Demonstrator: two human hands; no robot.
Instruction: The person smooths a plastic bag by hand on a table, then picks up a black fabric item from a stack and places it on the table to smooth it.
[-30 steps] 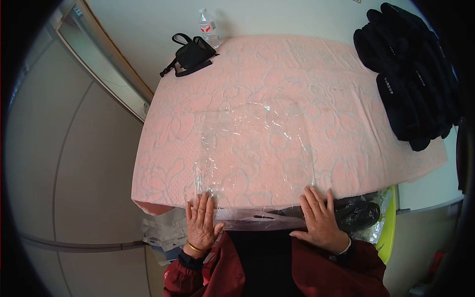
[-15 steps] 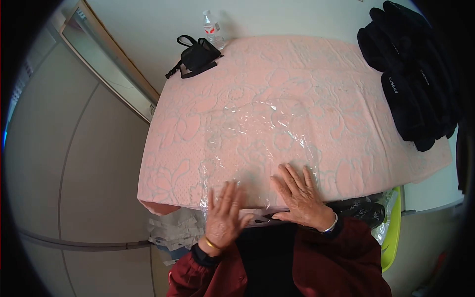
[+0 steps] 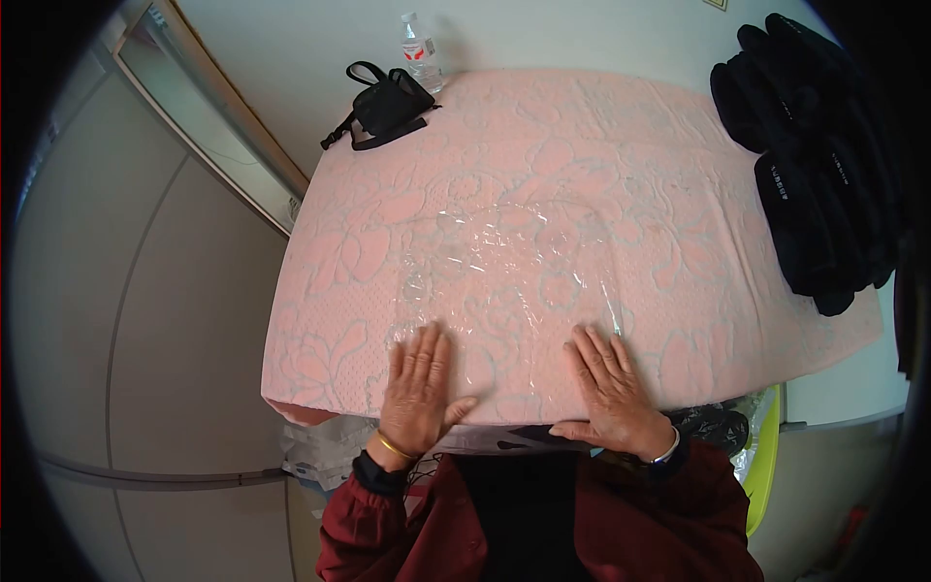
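A clear plastic bag (image 3: 504, 281) lies flat on the pink floral cloth (image 3: 339, 242) that covers the table. My left hand (image 3: 417, 393) rests palm down on the bag's near left part, with its fingers stretched forward and the thumb out to the side. On the near right part lies my right hand (image 3: 613, 393), also flat, fingers extended and thumb pointing left. Neither hand grips anything. Bright glints and creases run across the film between and beyond the hands.
At the back left are a black strapped pouch (image 3: 390, 105) and a water bottle (image 3: 420, 56). Dark caps (image 3: 819, 184) with white lettering are stacked at the right. A lime-green bin (image 3: 764, 475) stands below the table's right front, and plastic packaging (image 3: 315, 451) below its left.
My left hand has moved forward and slightly left, settling flat on the film. My right hand has shifted a little to the right. The camera view has tilted slightly.
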